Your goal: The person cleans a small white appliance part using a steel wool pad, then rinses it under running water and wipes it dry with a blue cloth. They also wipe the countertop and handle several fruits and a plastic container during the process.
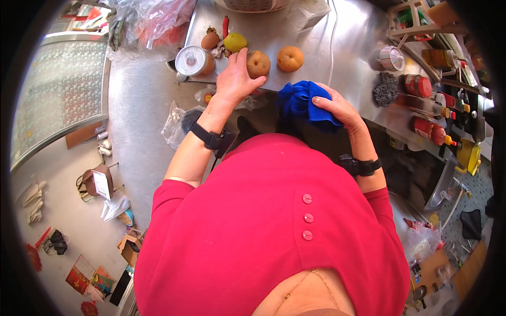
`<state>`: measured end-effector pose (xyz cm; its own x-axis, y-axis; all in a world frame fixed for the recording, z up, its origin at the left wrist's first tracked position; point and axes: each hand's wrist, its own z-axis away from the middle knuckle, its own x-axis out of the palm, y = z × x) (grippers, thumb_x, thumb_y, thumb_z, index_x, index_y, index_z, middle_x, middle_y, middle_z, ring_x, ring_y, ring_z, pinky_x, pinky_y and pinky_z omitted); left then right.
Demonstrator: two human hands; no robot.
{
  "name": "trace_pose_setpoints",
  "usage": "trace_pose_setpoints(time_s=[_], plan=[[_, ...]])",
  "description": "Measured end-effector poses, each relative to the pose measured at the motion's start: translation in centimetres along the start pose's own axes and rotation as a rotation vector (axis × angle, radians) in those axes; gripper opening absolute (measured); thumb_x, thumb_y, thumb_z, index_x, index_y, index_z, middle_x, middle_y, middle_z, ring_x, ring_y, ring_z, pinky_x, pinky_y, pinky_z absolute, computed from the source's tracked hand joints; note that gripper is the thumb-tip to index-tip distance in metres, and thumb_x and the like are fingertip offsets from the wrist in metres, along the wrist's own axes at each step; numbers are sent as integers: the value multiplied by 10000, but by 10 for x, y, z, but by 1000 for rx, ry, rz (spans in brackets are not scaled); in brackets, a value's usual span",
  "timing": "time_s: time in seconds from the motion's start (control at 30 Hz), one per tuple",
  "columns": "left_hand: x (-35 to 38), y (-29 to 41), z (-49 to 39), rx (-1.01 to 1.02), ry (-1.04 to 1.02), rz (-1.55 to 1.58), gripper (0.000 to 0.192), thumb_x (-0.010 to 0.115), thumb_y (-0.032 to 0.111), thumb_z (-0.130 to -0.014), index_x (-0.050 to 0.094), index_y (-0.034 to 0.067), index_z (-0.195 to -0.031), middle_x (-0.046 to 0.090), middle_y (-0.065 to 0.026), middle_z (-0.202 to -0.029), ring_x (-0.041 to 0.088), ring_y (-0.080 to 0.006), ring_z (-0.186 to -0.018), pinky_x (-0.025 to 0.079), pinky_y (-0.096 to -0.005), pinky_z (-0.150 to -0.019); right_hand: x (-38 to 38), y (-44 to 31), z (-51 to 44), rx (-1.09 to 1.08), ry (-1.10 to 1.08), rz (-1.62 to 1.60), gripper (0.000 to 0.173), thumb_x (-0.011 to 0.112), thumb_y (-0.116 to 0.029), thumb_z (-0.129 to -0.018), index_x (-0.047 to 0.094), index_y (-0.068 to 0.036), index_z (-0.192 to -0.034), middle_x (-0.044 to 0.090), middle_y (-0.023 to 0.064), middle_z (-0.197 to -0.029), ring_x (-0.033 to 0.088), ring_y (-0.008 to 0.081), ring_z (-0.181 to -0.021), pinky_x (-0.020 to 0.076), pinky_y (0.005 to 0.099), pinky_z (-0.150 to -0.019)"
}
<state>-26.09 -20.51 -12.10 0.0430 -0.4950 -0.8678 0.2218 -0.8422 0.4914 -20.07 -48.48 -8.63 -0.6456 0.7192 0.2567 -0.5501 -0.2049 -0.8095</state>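
My left hand point(236, 77) is spread at the front edge of a stainless steel counter point(316, 79), its thumb and fingers around the near side of a round brown-orange fruit point(258, 64). Its fingertips reach close to a yellow-green fruit point(235, 42). My right hand point(340, 106) holds a bunched blue cloth point(304, 103) in front of the counter edge. A second orange fruit point(290, 59) sits to the right of the first. Behind the yellow-green fruit lies a red chili pepper point(225, 29), with a brown egg point(210, 40) to its left.
A lidded jar point(193, 61) stands at the counter's left corner. Plastic bags point(162, 23) are heaped at the upper left. Along the right lie a steel wool scrubber point(385, 89), a red-lidded jar point(418, 85) and several bottles. A white cord point(333, 43) crosses the counter.
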Motion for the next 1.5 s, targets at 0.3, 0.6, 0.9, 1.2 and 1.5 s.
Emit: trace_pose_setpoints(time_s=[0.3, 0.6, 0.9, 1.2, 1.5], plan=[[3, 0, -15, 17, -59, 30, 765, 737, 398, -681, 423, 73, -1298, 519, -170, -1236, 594, -343, -1038, 513, -430, -821, 11, -9, 4, 54, -11, 212, 569, 687, -256, -820, 512, -10, -1303, 611, 79, -1165, 567, 137, -1043, 454, 292, -927], [-26, 35, -37, 105, 125, 248, 760, 765, 391, -665, 460, 43, -1268, 557, -184, -1209, 584, -352, -1062, 488, -398, -887, 2, 19, 0, 22, 124, 277, 608, 677, -270, -798, 503, 13, -1307, 616, 110, -1165, 581, 157, -1039, 465, 293, -910], [14, 141, -104, 294, -221, -116, 634, 720, 362, -667, 513, 38, -1172, 617, -186, -1106, 628, -342, -985, 511, -426, -834, -5, 46, -9, 5, 258, 332, 969, 725, -383, -724, 255, 43, -1457, 487, 244, -1349, 485, 274, -1243, 355, 326, -1047], [89, 160, -125, 314, -180, -59, 617, 737, 347, -674, 513, 3, -1135, 630, -206, -1053, 626, -355, -972, 511, -433, -835, -43, 63, 24, -35, 552, 250, 1043, 722, -395, -741, 125, 11, -1494, 391, 307, -1403, 408, 327, -1313, 311, 334, -1078], [45, 122, -86, 518, 123, -36, 765, 786, 389, -655, 470, 44, -1259, 574, -180, -1191, 570, -357, -1074, 450, -433, -918, -54, 77, 13, -42, 591, 241, 1023, 708, -399, -750, 141, 36, -1483, 342, 311, -1437, 334, 349, -1366, 275, 354, -1104]])
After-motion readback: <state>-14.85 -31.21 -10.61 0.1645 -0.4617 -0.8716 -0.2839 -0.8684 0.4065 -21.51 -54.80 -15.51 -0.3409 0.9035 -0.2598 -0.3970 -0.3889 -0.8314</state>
